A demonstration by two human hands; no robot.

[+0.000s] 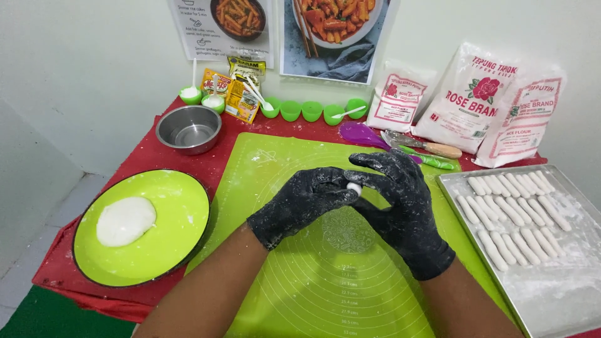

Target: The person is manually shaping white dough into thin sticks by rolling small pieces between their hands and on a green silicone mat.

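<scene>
Both hands wear black, flour-dusted gloves and meet over the green silicone mat (pixel 294 294). My left hand (pixel 300 203) and my right hand (pixel 400 206) together pinch a small white piece of dough (pixel 354 186) between the fingertips, lifted just above the mat. Most of the piece is hidden by the fingers. A larger lump of white dough (pixel 125 220) lies in the green plate (pixel 169 250) to the left.
A metal tray (pixel 563 300) on the right holds several white dough sticks (pixel 510 216) in flour. Behind stand a steel bowl (pixel 188 128), small green cups (pixel 311 111), a purple spatula (pixel 362 134), a knife (pixel 422 145) and flour bags (pixel 476 100).
</scene>
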